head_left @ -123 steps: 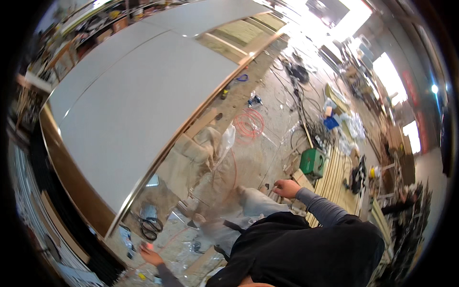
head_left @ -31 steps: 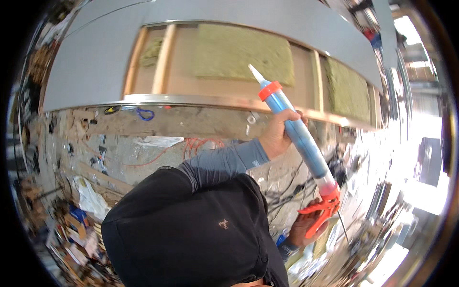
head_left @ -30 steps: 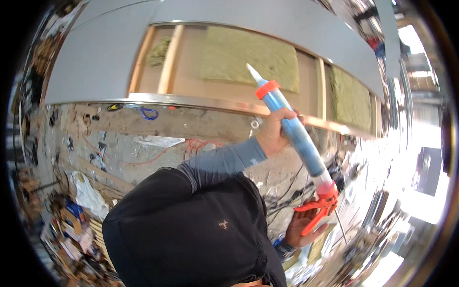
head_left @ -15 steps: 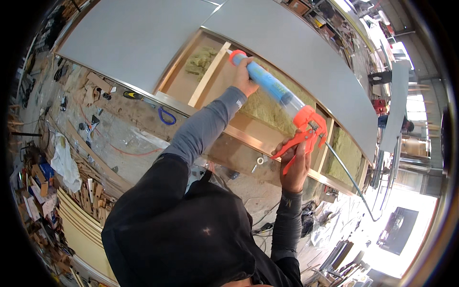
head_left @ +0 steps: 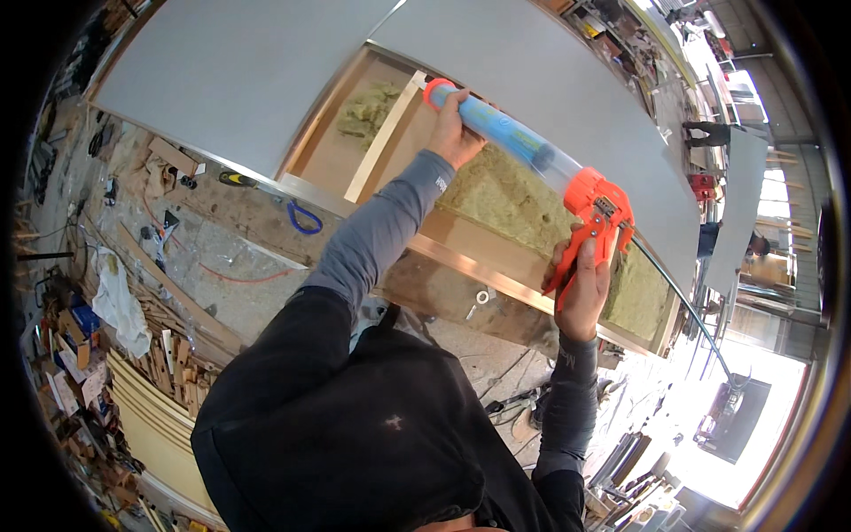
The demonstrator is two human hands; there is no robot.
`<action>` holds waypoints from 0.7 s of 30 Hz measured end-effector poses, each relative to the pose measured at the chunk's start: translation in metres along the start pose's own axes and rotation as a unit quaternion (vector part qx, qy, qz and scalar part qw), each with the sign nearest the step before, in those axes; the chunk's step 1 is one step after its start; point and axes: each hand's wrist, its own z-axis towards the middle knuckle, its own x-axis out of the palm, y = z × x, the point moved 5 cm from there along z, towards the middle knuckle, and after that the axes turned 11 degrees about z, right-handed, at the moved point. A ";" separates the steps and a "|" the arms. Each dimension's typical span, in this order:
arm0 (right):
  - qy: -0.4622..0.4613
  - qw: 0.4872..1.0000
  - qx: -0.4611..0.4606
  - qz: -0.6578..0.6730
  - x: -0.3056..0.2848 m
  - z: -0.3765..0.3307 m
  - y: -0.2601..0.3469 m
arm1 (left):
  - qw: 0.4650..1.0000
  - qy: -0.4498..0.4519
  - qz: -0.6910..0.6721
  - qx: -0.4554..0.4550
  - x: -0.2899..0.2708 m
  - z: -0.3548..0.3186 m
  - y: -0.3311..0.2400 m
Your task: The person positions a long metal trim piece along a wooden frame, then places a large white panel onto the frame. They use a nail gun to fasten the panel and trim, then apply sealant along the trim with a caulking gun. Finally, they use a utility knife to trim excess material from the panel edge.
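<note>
I hold a caulking gun over a big grey wall panel (head_left: pixel 222 71) lying flat. My left hand (head_left: pixel 454 133) is wrapped around the front of its blue cartridge (head_left: pixel 510 137), just behind the orange nozzle cap (head_left: pixel 436 90). My right hand (head_left: pixel 582 288) grips the orange trigger handle (head_left: pixel 596 217); a long push rod (head_left: pixel 683 297) trails behind it. The nozzle end sits over an open bay of the panel, beside a pale wooden stud (head_left: pixel 381 142) and yellowish insulation (head_left: pixel 510 199).
A metal-edged frame rail (head_left: pixel 479 266) runs along the panel's near side. The floor holds a blue-handled tool (head_left: pixel 301 218), a white rag (head_left: pixel 120 306), stacked wooden slats (head_left: pixel 155 417) and scattered scraps. Another person (head_left: pixel 709 133) stands far off at the upper right.
The caulking gun swung from pointing up in front of me down toward the open bay, its nozzle now by the wooden stud. Both hands kept their grip.
</note>
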 end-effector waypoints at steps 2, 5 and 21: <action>-0.009 1.000 0.017 -0.012 -0.008 -0.004 -0.002 | 1.000 -0.023 0.008 -0.003 -0.007 -0.008 0.005; 0.001 0.999 0.034 0.003 -0.021 -0.016 0.000 | 0.999 -0.032 0.013 0.001 -0.003 -0.024 0.006; 0.002 0.997 0.079 0.006 -0.059 -0.119 -0.008 | 0.998 -0.021 -0.046 -0.031 -0.039 -0.158 0.023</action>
